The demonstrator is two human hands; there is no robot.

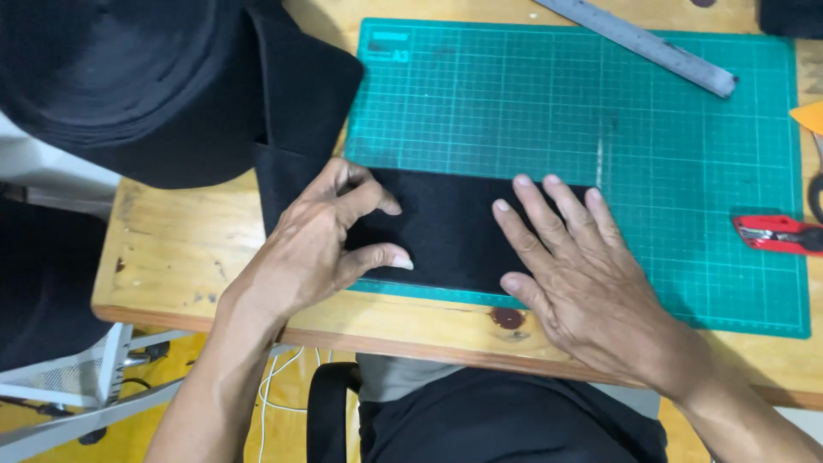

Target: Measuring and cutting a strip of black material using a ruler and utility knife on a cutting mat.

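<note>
Fingers [549,210] of the right hand [583,283] lie spread and flat on the strip of black felt [446,227], pinning its right end down near the centre of the frame. They grip nothing; the palm simply presses. Over on the other side, the left hand [321,244] arches up on its fingertips, thumb and forefinger curled and resting on the felt, apparently to keep the fabric taut without covering much of it.

That strip runs leftward off the green cutting mat [686,171] and up to the big roll of black felt [129,86] filling the upper left of the frame, so the piece under the hands looks to be the loose end of the roll. It lies along the mat's lower edge, roughly square to the printed grid, which would explain the careful flattening.

Further out, a steel ruler [643,45] lies slantwise across the mat's upper right corner, well apart from the hands. A red utility knife [776,233] rests at the right edge of the mat, within reach but untouched. All of it sits on a wooden table [171,257], with the person's dark-clothed lap showing below its edge.
</note>
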